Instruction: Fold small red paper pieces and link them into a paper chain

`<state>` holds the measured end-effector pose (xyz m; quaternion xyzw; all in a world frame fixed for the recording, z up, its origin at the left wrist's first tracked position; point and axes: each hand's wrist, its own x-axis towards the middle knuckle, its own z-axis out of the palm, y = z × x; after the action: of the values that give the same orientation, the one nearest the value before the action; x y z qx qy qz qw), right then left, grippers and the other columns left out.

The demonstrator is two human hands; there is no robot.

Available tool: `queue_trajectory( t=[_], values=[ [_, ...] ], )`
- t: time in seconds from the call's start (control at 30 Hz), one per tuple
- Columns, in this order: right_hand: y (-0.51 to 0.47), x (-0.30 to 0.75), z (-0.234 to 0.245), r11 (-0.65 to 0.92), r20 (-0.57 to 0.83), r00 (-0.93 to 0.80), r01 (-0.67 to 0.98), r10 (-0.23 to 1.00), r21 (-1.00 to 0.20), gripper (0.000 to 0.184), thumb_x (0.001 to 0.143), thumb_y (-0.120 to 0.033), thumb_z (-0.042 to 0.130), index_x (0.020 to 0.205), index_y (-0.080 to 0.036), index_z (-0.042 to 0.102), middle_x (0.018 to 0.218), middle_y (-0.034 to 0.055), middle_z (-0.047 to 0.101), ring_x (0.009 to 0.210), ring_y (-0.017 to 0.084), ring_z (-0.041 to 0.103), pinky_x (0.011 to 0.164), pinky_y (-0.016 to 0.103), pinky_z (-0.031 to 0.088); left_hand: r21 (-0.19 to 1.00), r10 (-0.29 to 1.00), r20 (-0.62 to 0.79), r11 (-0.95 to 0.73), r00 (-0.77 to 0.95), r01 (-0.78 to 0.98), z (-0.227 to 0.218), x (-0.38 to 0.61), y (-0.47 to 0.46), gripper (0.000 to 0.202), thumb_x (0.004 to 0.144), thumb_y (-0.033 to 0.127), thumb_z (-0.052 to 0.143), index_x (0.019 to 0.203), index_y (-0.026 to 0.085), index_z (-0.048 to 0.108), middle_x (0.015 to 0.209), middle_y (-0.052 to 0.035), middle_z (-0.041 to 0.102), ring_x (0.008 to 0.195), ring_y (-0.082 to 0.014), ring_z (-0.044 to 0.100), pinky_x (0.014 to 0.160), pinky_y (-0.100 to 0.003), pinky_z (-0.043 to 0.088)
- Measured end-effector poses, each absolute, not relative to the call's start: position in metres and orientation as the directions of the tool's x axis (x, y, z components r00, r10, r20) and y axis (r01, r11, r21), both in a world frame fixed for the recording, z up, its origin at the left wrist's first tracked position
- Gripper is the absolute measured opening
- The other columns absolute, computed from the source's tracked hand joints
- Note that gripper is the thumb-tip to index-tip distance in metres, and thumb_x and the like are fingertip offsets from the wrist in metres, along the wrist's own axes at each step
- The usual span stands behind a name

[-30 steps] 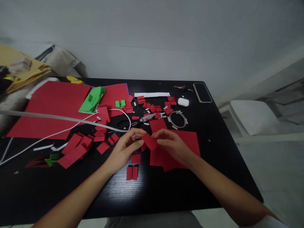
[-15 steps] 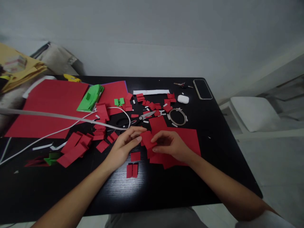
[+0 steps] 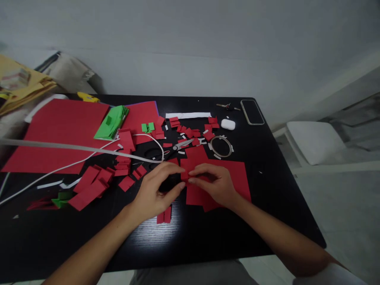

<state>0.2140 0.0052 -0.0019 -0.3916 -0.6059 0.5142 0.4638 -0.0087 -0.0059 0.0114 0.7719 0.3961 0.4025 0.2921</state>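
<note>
While a small red paper piece (image 3: 184,175) is being held at the left edge of the flat red sheets (image 3: 234,178), its left side is being pinched in the grip of the left hand (image 3: 154,194), its right side in that of the right hand (image 3: 219,185). Folding seems to be under way; whether the crease is finished cannot be told. Some work looks done, folded red pieces (image 3: 189,132) being spread far on the table (image 3: 282,221), a two-flapped piece (image 3: 167,215) being left near; the sheets look unfolded.
</note>
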Motion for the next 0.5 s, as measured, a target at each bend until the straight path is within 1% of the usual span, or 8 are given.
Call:
queue_trajectory(
  t=[0.1,0.2,0.27,0.33,0.5],
  values=[
    [0.0053,0.2140,-0.0021,0.206,0.197,-0.272,0.005,0.942,-0.979,0.013,0.083,-0.022,0.087,0.094,-0.028,0.084,0.092,0.0008,0.082,0.088,0.018,0.076,0.083,0.029,0.061,0.760,0.831,0.426,-0.543,0.357,0.356,0.0090,-0.0063,-0.0050,0.024,0.092,0.016,0.075,0.115,0.021,0.070,0.115,-0.0076,0.070,0.109,-0.0188,0.069,0.095,-0.032,0.057],
    [0.0057,0.2138,-0.0023,0.247,0.225,-0.265,0.051,0.938,-0.968,0.010,0.082,-0.024,0.088,0.091,-0.028,0.084,0.091,0.0012,0.081,0.089,0.018,0.075,0.084,0.030,0.060,0.754,0.830,0.446,-0.550,0.335,0.359,0.0055,-0.0063,-0.0043,0.018,0.094,0.016,0.072,0.112,0.021,0.072,0.116,-0.0082,0.070,0.110,-0.0184,0.070,0.095,-0.031,0.058],
    [0.0056,0.2134,-0.0015,0.244,0.219,-0.259,0.070,0.941,-0.967,0.008,0.082,-0.026,0.088,0.089,-0.027,0.084,0.091,0.0016,0.080,0.088,0.018,0.075,0.084,0.030,0.059,0.754,0.829,0.451,-0.552,0.330,0.356,0.0044,-0.0071,-0.0040,0.020,0.094,0.017,0.073,0.113,0.021,0.073,0.117,-0.0084,0.071,0.110,-0.0190,0.071,0.094,-0.031,0.059],
    [0.0050,0.2129,0.0001,0.195,0.173,-0.266,0.059,0.948,-0.979,0.008,0.083,-0.028,0.087,0.089,-0.027,0.083,0.092,0.0020,0.080,0.088,0.019,0.075,0.084,0.031,0.060,0.762,0.835,0.440,-0.542,0.332,0.355,0.0047,-0.0080,-0.0041,0.023,0.094,0.020,0.074,0.116,0.022,0.073,0.116,-0.0084,0.072,0.108,-0.0198,0.072,0.093,-0.032,0.059],
    [0.0022,0.2115,0.0034,-0.007,0.000,-0.281,-0.024,0.960,-1.000,0.024,0.081,-0.031,0.088,0.102,-0.027,0.078,0.098,0.0023,0.081,0.089,0.020,0.077,0.084,0.033,0.064,0.777,0.849,0.411,-0.517,0.331,0.360,0.0074,-0.0093,-0.0050,0.028,0.091,0.025,0.078,0.119,0.024,0.073,0.112,-0.0084,0.073,0.102,-0.0212,0.072,0.089,-0.034,0.060]
  ],
)
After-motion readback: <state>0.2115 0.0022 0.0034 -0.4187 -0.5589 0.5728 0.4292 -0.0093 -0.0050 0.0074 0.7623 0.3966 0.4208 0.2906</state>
